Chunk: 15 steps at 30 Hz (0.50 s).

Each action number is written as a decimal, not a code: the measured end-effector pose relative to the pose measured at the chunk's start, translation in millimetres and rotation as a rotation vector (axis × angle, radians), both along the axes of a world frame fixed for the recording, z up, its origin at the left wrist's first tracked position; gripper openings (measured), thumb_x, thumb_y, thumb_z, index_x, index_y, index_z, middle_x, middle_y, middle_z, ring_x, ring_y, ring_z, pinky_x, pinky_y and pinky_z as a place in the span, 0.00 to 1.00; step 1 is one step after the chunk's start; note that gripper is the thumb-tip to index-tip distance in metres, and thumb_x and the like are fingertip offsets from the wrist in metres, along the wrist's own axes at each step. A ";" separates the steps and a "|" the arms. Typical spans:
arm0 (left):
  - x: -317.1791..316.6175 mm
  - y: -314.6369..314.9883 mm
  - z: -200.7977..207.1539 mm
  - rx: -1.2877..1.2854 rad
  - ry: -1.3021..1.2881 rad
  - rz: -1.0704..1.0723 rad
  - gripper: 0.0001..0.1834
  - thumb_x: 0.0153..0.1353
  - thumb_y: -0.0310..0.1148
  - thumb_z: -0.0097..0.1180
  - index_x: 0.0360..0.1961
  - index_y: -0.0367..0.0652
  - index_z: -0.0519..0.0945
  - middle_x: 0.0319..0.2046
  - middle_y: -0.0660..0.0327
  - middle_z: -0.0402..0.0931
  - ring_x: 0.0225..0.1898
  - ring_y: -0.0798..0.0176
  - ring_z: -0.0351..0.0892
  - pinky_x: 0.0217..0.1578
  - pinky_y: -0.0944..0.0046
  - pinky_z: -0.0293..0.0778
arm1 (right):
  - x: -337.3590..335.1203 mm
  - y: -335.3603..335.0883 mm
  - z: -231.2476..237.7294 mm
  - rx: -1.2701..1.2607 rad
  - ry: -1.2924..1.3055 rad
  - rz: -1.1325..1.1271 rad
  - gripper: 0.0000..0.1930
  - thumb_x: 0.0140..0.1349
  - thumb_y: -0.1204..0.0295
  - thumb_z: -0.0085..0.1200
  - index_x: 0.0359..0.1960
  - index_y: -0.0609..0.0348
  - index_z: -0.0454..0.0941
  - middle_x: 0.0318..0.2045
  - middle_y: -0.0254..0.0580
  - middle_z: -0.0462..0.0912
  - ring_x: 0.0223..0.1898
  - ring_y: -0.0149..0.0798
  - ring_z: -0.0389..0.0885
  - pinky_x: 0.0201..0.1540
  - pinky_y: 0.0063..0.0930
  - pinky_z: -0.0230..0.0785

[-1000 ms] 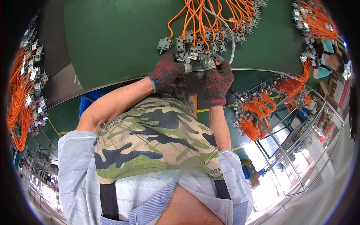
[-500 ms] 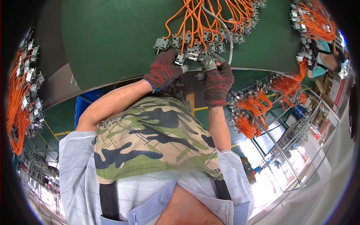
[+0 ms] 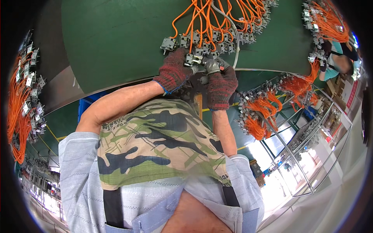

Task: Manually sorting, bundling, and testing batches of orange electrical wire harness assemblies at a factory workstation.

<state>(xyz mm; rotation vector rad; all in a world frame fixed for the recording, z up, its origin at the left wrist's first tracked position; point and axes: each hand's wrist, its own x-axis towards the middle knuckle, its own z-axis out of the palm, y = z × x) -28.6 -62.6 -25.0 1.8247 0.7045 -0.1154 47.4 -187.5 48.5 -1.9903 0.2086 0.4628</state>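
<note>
My left hand (image 3: 173, 72), in a dark red and grey knit glove, is closed on a small silvery metal connector block (image 3: 189, 59) at the end of an orange cable (image 3: 192, 37). My right hand (image 3: 221, 83), gloved alike with grey fingertips, closes on a piece it mostly hides. A bright metal tip (image 3: 197, 59) juts from that piece toward the connector and seems to meet it. A grey cord (image 3: 237, 42) runs down from the top to beside my right hand. Just beyond both hands, several like connector blocks (image 3: 211, 40) lie with their orange cables.
The green tabletop (image 3: 116, 39) has a curved near edge in front of me. Bundles of orange cables with metal ends hang at the far left (image 3: 19, 101) and on a metal-tube rack (image 3: 264, 112) at right. Another person (image 3: 338, 64) stands at the far right.
My right hand has moved slightly left, bringing the bright tip up to the connector in my left hand. My left hand has shifted a little right and up.
</note>
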 end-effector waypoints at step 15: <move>-27.2 65.6 77.2 -0.177 0.321 -0.463 0.40 0.59 0.54 0.67 0.61 0.34 0.71 0.51 0.37 0.80 0.56 0.34 0.80 0.54 0.44 0.76 | 64.1 100.4 100.0 0.027 -0.921 0.698 0.11 0.59 0.75 0.67 0.44 0.59 0.85 0.39 0.44 0.89 0.37 0.38 0.87 0.42 0.30 0.80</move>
